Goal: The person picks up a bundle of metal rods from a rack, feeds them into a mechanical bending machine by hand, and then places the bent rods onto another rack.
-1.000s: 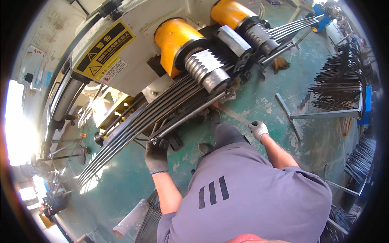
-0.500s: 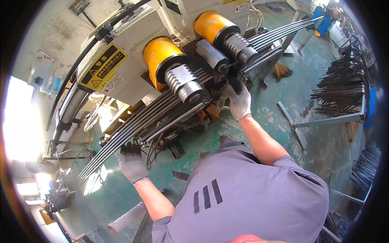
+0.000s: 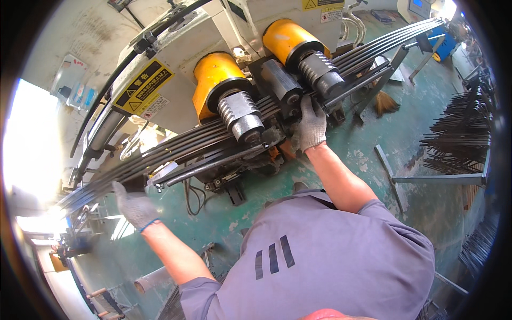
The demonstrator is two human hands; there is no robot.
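Observation:
My left hand (image 3: 136, 209), in a pale work glove, is at the left part of a row of long thin metal rods (image 3: 176, 144). Its thumb shows on the near side, while the other fingers are blurred and partly hidden at the rods, closed on them. The rods run through a machine, past two ridged metal rollers (image 3: 240, 114) on yellow housings (image 3: 216, 80). My gloved right hand (image 3: 312, 127) lies with fingers stretched against the near end of a dark angular block (image 3: 281, 82) between the rollers.
A spring-wrapped bar (image 3: 213, 162) crosses the machine's front. At right, a rack (image 3: 442, 180) carries many dark rods (image 3: 458, 133); a broom head (image 3: 385, 103) stands near the machine's leg. Behind my left arm lies a pale roll (image 3: 160, 280). Cables (image 3: 194, 200) hang below the machine.
My left hand has moved left and slightly up, and the rods' left ends have shifted left and upward, now blurred. My right hand stays by the block, with its fingers reaching higher.

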